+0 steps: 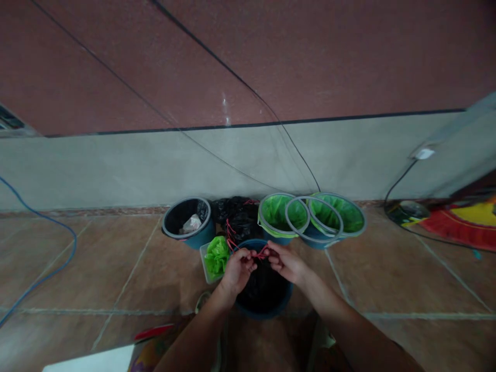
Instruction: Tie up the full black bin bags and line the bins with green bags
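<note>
My left hand [238,269] and my right hand [285,262] meet above a blue bucket [263,314] lined with a black plastic bag [261,292]. Both hands pinch a thin red drawstring [260,253], which runs between them and trails toward a heap of black plastic bags [237,217] behind. To the left of my left hand, a crumpled green plastic bag [216,257] lies in a clear plastic tray [205,262]. The string's path inside my fingers is hidden.
Behind the bucket stand a black-lined bucket [186,219] holding a white scrap and green-lined collapsible buckets [278,217]. Tiled floor surrounds them, below a painted wall. A blue cable [50,258] lies at left; a red-and-yellow mat [461,223] lies at right.
</note>
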`<action>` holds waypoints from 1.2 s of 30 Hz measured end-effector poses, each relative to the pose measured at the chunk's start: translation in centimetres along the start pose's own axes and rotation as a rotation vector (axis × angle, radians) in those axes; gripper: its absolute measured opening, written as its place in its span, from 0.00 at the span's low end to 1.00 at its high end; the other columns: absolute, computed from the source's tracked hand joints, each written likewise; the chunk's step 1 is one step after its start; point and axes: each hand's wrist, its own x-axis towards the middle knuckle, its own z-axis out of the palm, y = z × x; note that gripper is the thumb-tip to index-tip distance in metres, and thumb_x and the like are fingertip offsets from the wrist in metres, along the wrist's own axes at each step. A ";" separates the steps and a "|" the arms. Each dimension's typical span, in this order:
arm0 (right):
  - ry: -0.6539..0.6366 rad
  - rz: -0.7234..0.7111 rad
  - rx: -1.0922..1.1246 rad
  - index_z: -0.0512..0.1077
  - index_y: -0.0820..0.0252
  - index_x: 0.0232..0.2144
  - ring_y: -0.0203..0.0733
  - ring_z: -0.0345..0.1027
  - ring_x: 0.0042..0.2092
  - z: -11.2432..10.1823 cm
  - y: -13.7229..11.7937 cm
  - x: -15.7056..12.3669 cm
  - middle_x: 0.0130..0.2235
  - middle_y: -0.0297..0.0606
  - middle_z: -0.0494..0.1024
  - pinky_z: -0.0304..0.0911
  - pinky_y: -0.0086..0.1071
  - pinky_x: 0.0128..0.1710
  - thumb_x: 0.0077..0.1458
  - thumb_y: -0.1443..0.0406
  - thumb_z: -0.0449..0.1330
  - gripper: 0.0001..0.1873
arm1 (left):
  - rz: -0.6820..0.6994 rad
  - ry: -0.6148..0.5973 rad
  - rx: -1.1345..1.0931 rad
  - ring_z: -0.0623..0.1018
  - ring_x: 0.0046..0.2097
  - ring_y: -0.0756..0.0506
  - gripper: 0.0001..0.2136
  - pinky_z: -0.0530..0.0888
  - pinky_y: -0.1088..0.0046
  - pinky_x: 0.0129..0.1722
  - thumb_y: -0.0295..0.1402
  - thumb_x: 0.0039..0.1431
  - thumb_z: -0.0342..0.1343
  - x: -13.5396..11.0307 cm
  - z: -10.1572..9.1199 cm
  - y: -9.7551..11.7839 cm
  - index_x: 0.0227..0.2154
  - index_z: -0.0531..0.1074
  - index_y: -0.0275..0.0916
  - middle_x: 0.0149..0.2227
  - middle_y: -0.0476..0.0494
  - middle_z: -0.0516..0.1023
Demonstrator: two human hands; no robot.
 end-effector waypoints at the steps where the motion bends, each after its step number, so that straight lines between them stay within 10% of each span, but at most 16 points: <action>1: 0.018 -0.023 -0.073 0.67 0.60 0.25 0.24 0.50 0.19 0.0 0.0 0.0 0.22 0.27 0.69 0.39 0.22 0.16 0.42 0.53 0.70 0.20 | -0.002 -0.012 -0.007 0.69 0.23 0.56 0.06 0.69 0.79 0.27 0.28 0.41 0.61 0.0 0.0 0.1 0.19 0.68 0.36 0.25 0.51 0.75; 11: 0.054 -0.105 -0.595 0.67 0.60 0.23 0.28 0.54 0.19 0.6 -0.7 -0.7 0.18 0.25 0.63 0.43 0.24 0.18 0.49 0.54 0.62 0.16 | 0.078 -0.031 0.150 0.77 0.31 0.50 0.14 0.75 0.70 0.42 0.36 0.38 0.72 1.1 -1.3 -1.1 0.24 0.73 0.35 0.25 0.49 0.76; 24: -0.025 -0.067 -0.818 0.67 0.60 0.19 0.31 0.60 0.19 1.2 0.4 -0.2 0.16 0.27 0.65 0.51 0.24 0.20 0.48 0.68 0.55 0.08 | 0.325 -0.037 1.026 0.74 0.32 0.45 0.08 0.67 0.71 0.34 0.37 0.44 0.59 2.7 -2.6 -2.3 0.25 0.74 0.37 0.26 0.47 0.76; 36: -0.085 -0.074 -0.612 0.71 0.61 0.31 0.28 0.55 0.17 0.8 0.6 0.4 0.21 0.31 0.72 0.41 0.23 0.17 0.52 0.44 0.55 0.25 | 0.385 -0.125 1.153 0.74 0.33 0.45 0.08 0.68 0.71 0.35 0.36 0.52 0.53 3.1 -3.0 -2.9 0.24 0.73 0.38 0.27 0.43 0.77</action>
